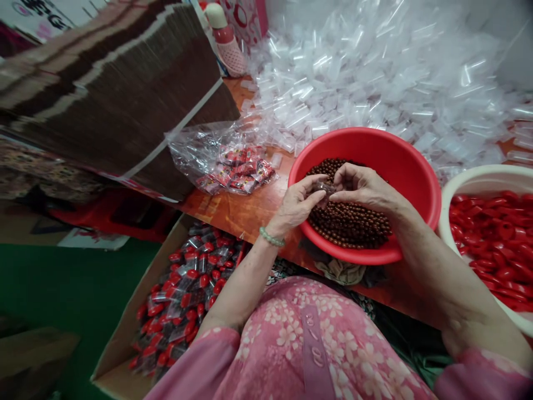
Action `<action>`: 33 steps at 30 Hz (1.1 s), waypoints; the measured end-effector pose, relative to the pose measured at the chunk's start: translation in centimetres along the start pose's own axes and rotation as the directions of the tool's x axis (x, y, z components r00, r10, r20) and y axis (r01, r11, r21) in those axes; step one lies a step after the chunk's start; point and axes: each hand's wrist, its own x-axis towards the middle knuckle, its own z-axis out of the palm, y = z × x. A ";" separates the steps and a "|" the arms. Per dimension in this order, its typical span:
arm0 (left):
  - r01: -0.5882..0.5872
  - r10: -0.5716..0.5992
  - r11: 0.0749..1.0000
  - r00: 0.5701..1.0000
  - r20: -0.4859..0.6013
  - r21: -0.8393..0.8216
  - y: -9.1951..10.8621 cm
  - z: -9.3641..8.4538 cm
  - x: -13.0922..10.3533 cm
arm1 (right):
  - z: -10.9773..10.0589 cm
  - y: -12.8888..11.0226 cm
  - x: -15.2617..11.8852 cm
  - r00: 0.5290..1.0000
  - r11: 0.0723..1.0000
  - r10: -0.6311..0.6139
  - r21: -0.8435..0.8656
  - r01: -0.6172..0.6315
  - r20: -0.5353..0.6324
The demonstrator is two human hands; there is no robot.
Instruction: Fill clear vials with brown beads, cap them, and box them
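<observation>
Above a red plastic basin (410, 178), my left hand (293, 204) pinches a small clear plastic tube (327, 188) with something dark brown in it. My right hand (368, 186) is closed at the other end of the same tube, thumb and fingers together; its fingertips partly hide what they grip. Below both hands, strings of shiny brown beads (350, 225) lie coiled in the basin. A green bead bracelet circles my left wrist.
Clear plastic tubes (375, 83) are heaped at the back. A white tub (447, 205) of red caps (499, 244) stands right. A bag of red packets (239, 169) lies left, before stacked brown cardboard (137, 94). A carton (120, 339) of filled, red-capped tubes (183, 300) sits below.
</observation>
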 end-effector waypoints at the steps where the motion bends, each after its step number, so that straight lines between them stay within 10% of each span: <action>1: 0.001 -0.001 1.000 1.000 -0.001 -0.005 0.1 0.0 0.0 | 0.0 0.0 0.0 1.000 1.000 -0.012 -0.001 0.012 0.002; 20: -0.033 0.035 0.998 0.998 0.047 -0.053 -0.1 -0.1 -0.1 | 0.5 -1.0 -0.3 0.999 0.999 0.036 -0.037 -0.036 0.018; 27: 0.107 -0.076 0.914 0.993 0.095 -0.392 -0.1 -1.2 0.2 | -1.5 -1.4 -1.9 0.979 0.916 -0.023 -0.397 -0.062 -0.205; 33: 0.116 -0.067 0.849 0.991 0.113 -0.516 -0.4 -1.9 0.3 | -4.6 -4.0 -7.5 0.931 0.668 -0.121 -0.722 -0.180 -0.344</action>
